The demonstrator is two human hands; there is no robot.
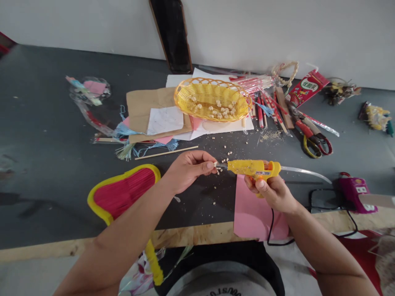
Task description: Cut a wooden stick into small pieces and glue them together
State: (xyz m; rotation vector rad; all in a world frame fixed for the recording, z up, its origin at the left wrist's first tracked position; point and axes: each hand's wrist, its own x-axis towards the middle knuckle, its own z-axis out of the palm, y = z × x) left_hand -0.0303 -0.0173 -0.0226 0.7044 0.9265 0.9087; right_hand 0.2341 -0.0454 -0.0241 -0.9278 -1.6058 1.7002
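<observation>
R hand [276, 195] gripping yellow glue gun [245, 166]; L hand [193, 167] pinching small pale pc [215, 164] at nozzle [223, 166]. Loose pcs [227, 154] on grey table [191, 209], prob. unglued. Clusters [218, 103] in yellow basket [185, 96] look done; total unclear.

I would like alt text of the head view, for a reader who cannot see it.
A person's right hand holds a yellow glue gun, its nozzle close to a small pale piece pinched in the left hand, above a dark tabletop. Behind them, a yellow basket holds small pale clusters; pink paper lies nearby.
</observation>
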